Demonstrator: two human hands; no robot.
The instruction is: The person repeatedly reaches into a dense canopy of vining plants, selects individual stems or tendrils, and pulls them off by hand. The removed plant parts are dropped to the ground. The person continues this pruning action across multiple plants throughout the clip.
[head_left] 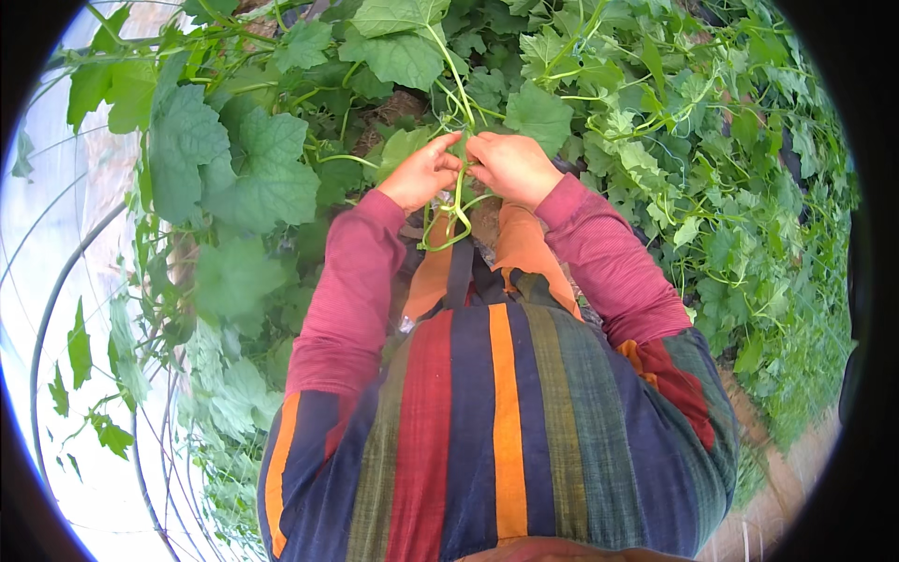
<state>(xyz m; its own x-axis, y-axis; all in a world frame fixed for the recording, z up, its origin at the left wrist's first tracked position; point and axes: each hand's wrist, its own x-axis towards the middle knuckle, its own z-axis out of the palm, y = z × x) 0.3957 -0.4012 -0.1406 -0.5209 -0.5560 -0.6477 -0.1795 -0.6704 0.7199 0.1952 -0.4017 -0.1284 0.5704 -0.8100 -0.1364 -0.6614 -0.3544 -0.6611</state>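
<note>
Both hands meet at a green vine stem (pixel 459 188) in front of my body. My left hand (pixel 425 171) comes from the left, thumb and fingers pinched at the stem. My right hand (pixel 513 163) grips the same stem from the right with curled fingers. Beneath the hands the stem hangs down and bends into a loop with thin side shoots. Above them it runs up to a broad lobed leaf (pixel 400 56). Another leaf (pixel 539 116) is just above my right hand. What lies between the fingertips is partly hidden.
Dense vines with lobed leaves (pixel 260 168) spread on the left, and more foliage (pixel 737 246) fills the right. Curved dark hoops (pixel 49 316) stand before pale sheeting at the far left. A strip of bare ground (pixel 779 478) shows at the lower right.
</note>
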